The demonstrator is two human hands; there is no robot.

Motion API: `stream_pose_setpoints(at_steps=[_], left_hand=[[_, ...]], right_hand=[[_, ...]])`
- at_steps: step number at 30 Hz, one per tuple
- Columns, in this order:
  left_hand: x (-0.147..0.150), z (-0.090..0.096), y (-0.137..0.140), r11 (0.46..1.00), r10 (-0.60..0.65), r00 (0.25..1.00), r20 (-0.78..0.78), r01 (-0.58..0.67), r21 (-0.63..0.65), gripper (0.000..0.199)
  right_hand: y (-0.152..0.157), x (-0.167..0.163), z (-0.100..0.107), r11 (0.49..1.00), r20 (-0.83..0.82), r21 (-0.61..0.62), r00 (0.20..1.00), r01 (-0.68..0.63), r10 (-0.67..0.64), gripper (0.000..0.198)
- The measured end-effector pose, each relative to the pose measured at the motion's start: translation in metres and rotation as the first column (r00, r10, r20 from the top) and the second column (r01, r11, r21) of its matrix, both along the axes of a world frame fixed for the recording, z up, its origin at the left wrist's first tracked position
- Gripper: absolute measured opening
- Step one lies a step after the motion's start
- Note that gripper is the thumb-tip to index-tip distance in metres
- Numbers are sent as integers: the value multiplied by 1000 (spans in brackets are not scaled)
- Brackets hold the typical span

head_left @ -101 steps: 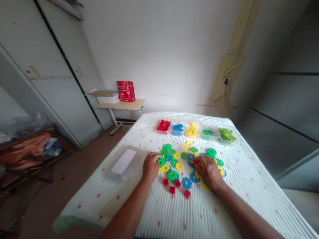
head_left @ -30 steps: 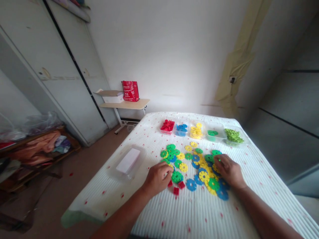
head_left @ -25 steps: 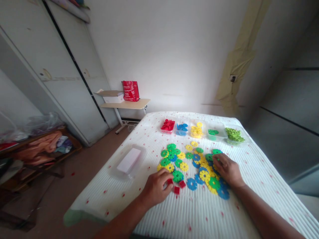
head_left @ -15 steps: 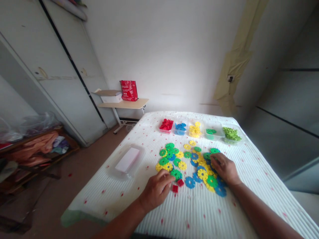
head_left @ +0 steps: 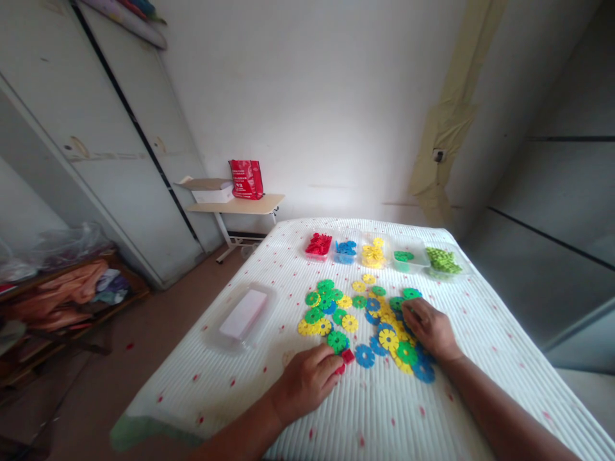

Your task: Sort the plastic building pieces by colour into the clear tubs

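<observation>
Nearest, the left hand (head_left: 312,378) is curled low over the bench (head_left: 365,410), its fingertips at a partly hidden red block (head_left: 341,369); whether they have closed on it, or the palm holds anything, I cannot tell. A second red block (head_left: 348,356) lies just beyond, beside a notched green disc (head_left: 337,341). The step in hand looks like gathering the red blocks with the left hand, and the next move seems to call for a light pinch that leaves the neighbouring disc undisturbed. The right hand (head_left: 429,328) rests half curled on the right-hand pile of yellow, blue and green discs (head_left: 388,340), its grip hidden. A looser, mostly green and yellow group (head_left: 325,301) lies to the left, and further left sits a clear plastic container (head_left: 270,301) with a pale slab (head_left: 243,314) in it. The bench wears a white ribbed cover with small red marks. Along its far end stand clear tubs of red pieces (head_left: 318,243), blue, yellow and green discs, and lime-green pieces (head_left: 442,260). Past that come a side table (head_left: 250,206) bearing a white box (head_left: 214,194) and red bag (head_left: 246,180), then a plain wall (head_left: 307,115) with a taped-round socket (head_left: 439,155).
</observation>
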State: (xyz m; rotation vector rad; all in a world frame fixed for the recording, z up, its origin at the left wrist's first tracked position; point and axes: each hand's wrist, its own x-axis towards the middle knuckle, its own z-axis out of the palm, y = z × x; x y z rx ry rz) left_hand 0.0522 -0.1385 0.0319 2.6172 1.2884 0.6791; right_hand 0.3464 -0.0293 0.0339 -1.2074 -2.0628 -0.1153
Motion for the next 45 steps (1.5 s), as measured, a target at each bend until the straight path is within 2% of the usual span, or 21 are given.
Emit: stream_pose_setpoints(at_steps=[4, 7, 11, 15, 19, 21, 23, 25, 28, 32, 34, 35, 37, 38, 40, 41, 42, 45], left_hand=[[-1, 1, 6, 999, 41, 982, 187, -38, -17, 18], [-7, 11, 30, 975, 220, 901, 374, -207, -75, 19], [-23, 37, 98, 880, 468, 775, 424, -455, -139, 21], [-34, 65, 185, 747, 661, 680, 317, -635, -198, 22], [-32, 82, 259, 708, 703, 649, 290, -678, -198, 23], [-30, 83, 280, 687, 723, 631, 279, -698, -202, 30], [-31, 80, 288, 669, 740, 616, 271, -714, -203, 33], [-33, 75, 286, 665, 743, 613, 269, -719, -200, 32], [-37, 67, 271, 686, 724, 633, 275, -701, -194, 30], [-32, 62, 236, 738, 673, 679, 294, -647, -194, 30], [-24, 61, 209, 787, 617, 729, 296, -582, -205, 28], [-19, 60, 194, 824, 567, 770, 293, -525, -215, 26], [-7, 59, 157, 928, 353, 886, 302, -290, -232, 24], [-1, 59, 138, 955, 240, 933, 268, -176, -241, 23], [9, 57, 102, 968, 17, 989, 147, 21, -249, 21], [14, 56, 86, 966, -87, 994, 66, 101, -237, 21], [18, 54, 73, 967, -136, 991, -3, 132, -217, 21], [26, 45, 49, 981, -138, 970, -199, 106, -163, 8]], right_hand=[[-2, -3, 3, 1000, -6, -6, 1000, -5, 5, 29], [-4, -6, 6, 1000, -6, -17, 1000, -17, 17, 30], [-7, -10, 9, 998, -2, -32, 998, -56, 56, 30], [-8, -10, 9, 996, -21, -34, 996, -84, 84, 27], [-8, -8, 7, 995, -34, -49, 995, -91, 90, 23], [-8, -7, 8, 995, -42, -45, 995, -91, 89, 23], [-8, -7, 9, 994, -47, -43, 994, -96, 94, 23], [-8, -7, 10, 994, -51, -44, 993, -105, 102, 22], [-8, -8, 11, 992, -51, -51, 992, -115, 113, 21], [-9, -8, 12, 989, -49, -80, 991, -128, 125, 22], [-10, -7, 12, 989, -51, -86, 992, -121, 117, 23], [-10, -7, 12, 990, -52, -86, 993, -114, 109, 24], [-10, -6, 13, 991, -55, -81, 994, -103, 99, 26], [-9, -6, 13, 992, -55, -77, 994, -99, 95, 27], [-9, -6, 14, 994, -47, -69, 995, -90, 87, 27], [-9, -7, 13, 994, -39, -67, 996, -86, 84, 27], [-9, -7, 13, 994, -30, -65, 996, -83, 81, 27], [-9, -8, 12, 995, -12, -49, 996, -91, 91, 26]])
